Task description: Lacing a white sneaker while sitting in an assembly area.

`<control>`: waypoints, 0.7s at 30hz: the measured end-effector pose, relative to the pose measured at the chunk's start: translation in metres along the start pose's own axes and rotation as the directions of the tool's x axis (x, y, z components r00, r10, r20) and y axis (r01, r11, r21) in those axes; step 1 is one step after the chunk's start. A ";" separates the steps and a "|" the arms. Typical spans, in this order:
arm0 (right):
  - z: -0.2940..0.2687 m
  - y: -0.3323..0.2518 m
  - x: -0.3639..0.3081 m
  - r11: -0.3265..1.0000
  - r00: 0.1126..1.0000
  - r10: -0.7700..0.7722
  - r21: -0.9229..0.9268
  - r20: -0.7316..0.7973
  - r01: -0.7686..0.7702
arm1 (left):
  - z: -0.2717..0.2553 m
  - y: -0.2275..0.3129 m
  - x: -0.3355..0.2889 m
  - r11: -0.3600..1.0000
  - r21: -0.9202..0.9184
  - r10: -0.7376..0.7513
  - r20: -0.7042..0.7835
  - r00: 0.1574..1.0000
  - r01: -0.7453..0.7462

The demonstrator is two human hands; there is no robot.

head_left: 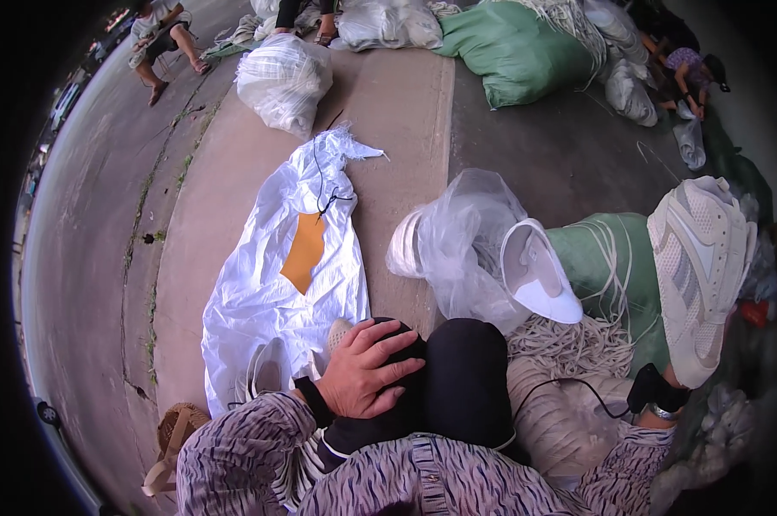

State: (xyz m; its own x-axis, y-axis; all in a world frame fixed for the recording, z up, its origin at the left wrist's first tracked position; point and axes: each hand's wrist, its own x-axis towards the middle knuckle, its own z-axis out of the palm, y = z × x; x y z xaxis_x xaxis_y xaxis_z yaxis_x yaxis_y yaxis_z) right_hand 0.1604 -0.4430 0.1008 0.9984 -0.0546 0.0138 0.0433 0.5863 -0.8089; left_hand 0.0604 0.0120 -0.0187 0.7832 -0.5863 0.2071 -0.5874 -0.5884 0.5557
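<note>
My left hand (373, 368) lies on my left knee over black trousers, its fingers spread and nothing in it. At the right, a cream and grey mesh sneaker upper (696, 275) is held up at the end of my right arm. It covers my right hand, so only the wrist with a dark band and a watch shows, and the fingers are hidden. Beside it, another white shoe upper (539, 273) leans against a clear plastic bag (470, 245). A heap of off-white shoelaces (569, 348) spreads between my knees and a green sack (604, 258).
A white woven sack (277, 249) with an orange patch lies flat ahead of my left knee. Stacked pale uppers (569, 421) sit by my right thigh. Stuffed bags (285, 82) and a large green sack (530, 52) stand farther off. Other people sit at the far left and right.
</note>
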 end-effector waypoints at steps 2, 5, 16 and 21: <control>0.026 -0.010 -0.006 0.999 0.998 0.027 0.016 0.052 -0.027 | 0.003 0.003 -0.001 1.000 -0.005 0.014 -0.019 1.000 -0.014; 0.070 -0.009 -0.001 0.995 0.985 0.090 0.024 0.144 -0.094 | 0.005 0.011 -0.001 0.999 0.037 0.029 -0.028 0.999 -0.028; 0.268 0.059 -0.061 0.978 0.796 0.197 -0.059 0.572 -0.199 | 0.001 0.079 0.015 0.997 0.067 -0.042 0.080 0.996 0.036; 0.272 0.066 -0.119 0.940 0.659 0.328 -0.162 0.677 -0.301 | -0.013 0.060 0.011 0.991 -0.003 -0.126 -0.266 0.956 0.130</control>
State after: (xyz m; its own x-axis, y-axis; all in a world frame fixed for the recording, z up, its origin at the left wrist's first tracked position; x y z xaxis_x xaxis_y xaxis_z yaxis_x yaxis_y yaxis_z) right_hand 0.0540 -0.1785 0.2057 0.6966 0.7033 0.1418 -0.2661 0.4368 -0.8593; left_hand 0.0362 -0.0229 0.0274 0.8769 -0.3377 0.3420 -0.4797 -0.6578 0.5807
